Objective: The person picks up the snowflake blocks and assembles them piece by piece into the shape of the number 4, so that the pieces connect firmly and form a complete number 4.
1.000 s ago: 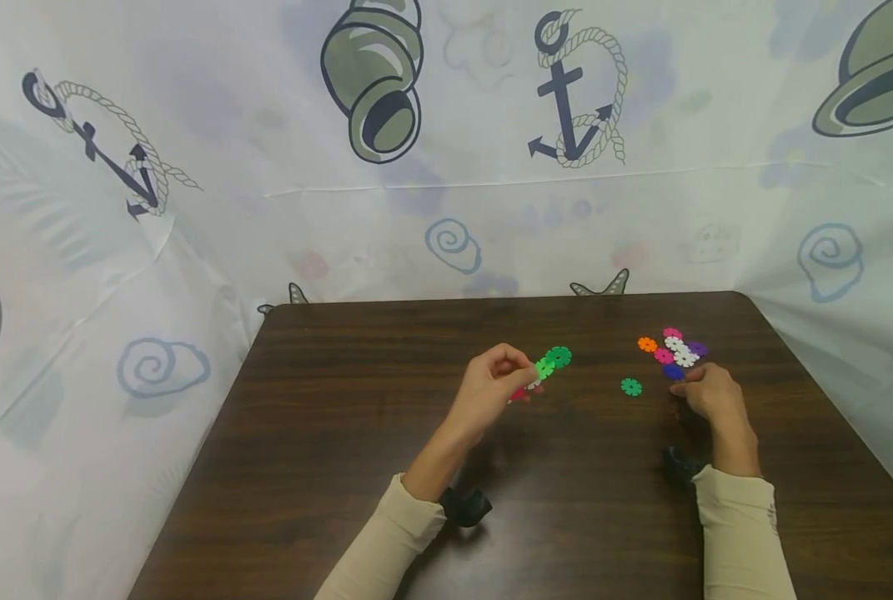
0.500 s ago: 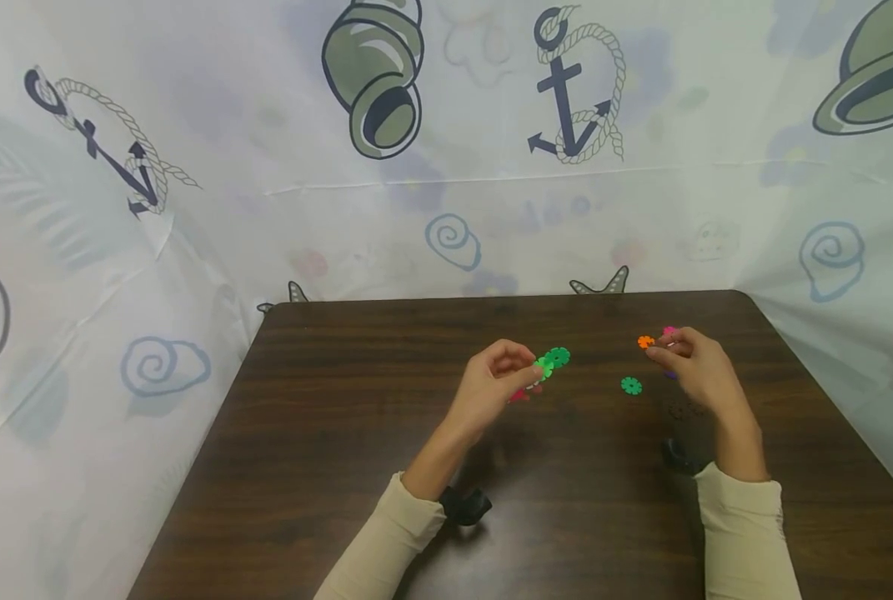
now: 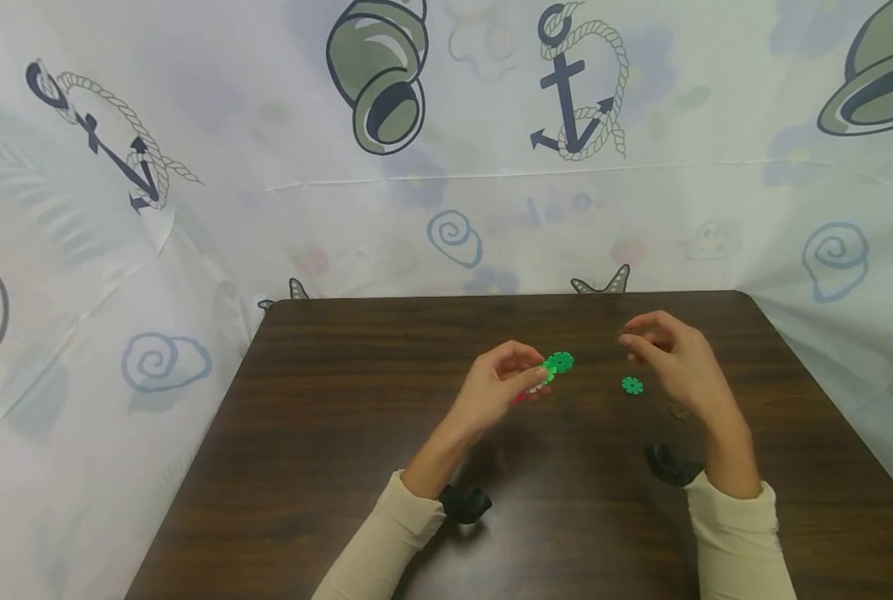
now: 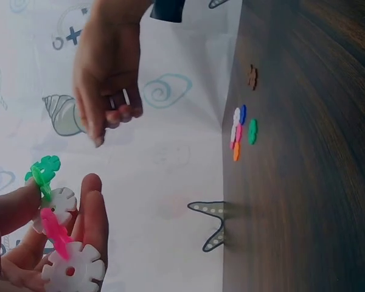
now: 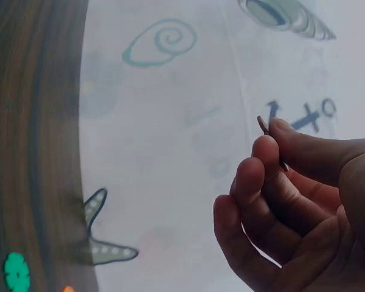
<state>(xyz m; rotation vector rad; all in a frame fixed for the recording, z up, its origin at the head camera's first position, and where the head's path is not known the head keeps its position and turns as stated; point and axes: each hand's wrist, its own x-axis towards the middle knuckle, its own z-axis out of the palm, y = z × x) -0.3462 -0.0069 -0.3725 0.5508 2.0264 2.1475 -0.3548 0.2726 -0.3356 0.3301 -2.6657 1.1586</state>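
Note:
My left hand (image 3: 494, 387) pinches a chain of interlocked notched plastic discs (image 4: 56, 231); green, white and pink ones show in the left wrist view. To the right, my right hand (image 3: 682, 362) is raised over the table. Between its thumb and index finger is a thin dark disc (image 5: 263, 125), seen edge-on in the right wrist view. A loose green disc (image 3: 632, 385) lies on the table between the hands. Beneath the right forearm side lies a brown disc (image 3: 680, 412). The right hand hides the pile of discs (image 4: 236, 125) from the head view.
The dark wooden table (image 3: 326, 417) has its far edge against a white printed cloth (image 3: 371, 233). Black wrist mounts (image 3: 464, 505) hang below both cuffs. In the left wrist view, an orange disc (image 4: 236, 151) lies at the end of the pile.
My right hand has risen from the near side of the disc pile and moved left over it, toward the left hand. The left hand has stayed nearly still with its chain.

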